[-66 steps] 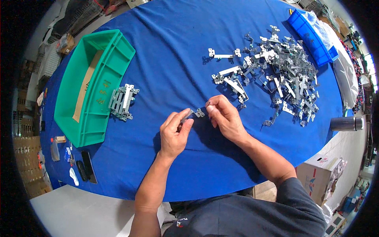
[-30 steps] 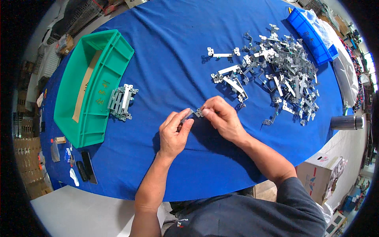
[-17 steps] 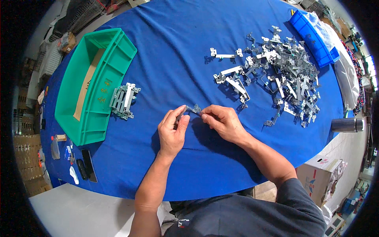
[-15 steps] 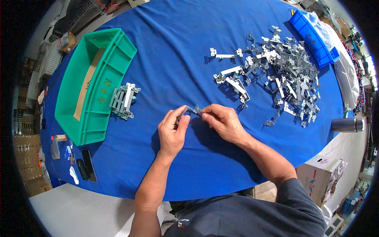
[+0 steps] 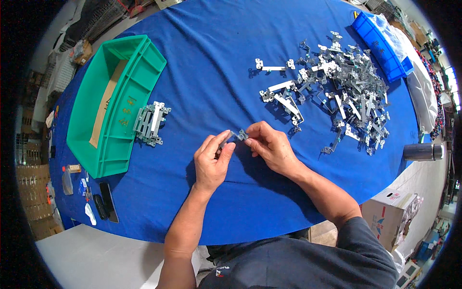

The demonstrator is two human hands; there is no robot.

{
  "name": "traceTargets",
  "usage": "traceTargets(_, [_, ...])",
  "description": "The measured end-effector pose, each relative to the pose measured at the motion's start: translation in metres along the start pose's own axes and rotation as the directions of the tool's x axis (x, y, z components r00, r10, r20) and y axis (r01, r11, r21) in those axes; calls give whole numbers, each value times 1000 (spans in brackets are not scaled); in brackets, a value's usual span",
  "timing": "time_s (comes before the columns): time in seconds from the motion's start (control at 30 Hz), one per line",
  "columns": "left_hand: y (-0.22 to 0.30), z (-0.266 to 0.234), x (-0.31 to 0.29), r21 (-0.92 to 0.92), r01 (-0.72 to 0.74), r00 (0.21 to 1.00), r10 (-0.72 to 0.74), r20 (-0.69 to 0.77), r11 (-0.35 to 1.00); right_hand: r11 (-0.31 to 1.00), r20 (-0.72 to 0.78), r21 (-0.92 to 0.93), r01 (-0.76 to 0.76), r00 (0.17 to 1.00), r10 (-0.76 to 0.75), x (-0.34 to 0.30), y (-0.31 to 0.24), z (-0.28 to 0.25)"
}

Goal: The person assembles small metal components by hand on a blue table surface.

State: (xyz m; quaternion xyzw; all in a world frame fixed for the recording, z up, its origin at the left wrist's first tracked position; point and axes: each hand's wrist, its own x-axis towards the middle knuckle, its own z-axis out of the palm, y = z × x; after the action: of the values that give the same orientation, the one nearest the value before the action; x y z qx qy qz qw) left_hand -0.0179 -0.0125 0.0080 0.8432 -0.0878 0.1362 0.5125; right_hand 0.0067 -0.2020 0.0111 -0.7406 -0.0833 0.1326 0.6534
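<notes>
Between my two hands, over the middle of the blue cloth, is a small metal bracket (image 5: 240, 135). My left hand (image 5: 211, 161) grips one end, its fingers curled round and covering much of the part. With thumb and index finger, my right hand (image 5: 270, 147) pinches the other end. A loose pile of similar metal brackets (image 5: 353, 77) spreads over the cloth to the right, with a few lying apart at its left side. To the left, a neat stack of brackets (image 5: 153, 124) sits against the green crate's near side.
A green plastic crate (image 5: 139, 72) with cardboard inside stands at the left. At the far right is a blue bin (image 5: 380, 48) with clear plastic in it. A dark cylindrical flask (image 5: 423, 152) lies by the right edge. A phone (image 5: 109, 202) rests at the lower left.
My fingers have shifted slightly on the bracket, and its right end is turned a little differently. The pile, stack and crate have not moved.
</notes>
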Motion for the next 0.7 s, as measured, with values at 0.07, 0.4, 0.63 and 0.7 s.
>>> traceTargets(0.07, [2,0,-1,11,2,1000,-2,19,1000,997,-25,69,30,999,-29,0,0,-1])
traceTargets(0.4, [2,1,-2,-15,4,998,-3,56,1000,979,-56,11,203,978,-202,2,5,-5])
traceTargets(0.63, [8,0,-3,66,-18,996,12,93,998,957,-107,-107,269,954,-280,2,11,-5])
traceTargets(0.7, [-2,1,-2,37,-50,998,49,24,998,973,-147,-96,210,964,-223,1,8,-5])
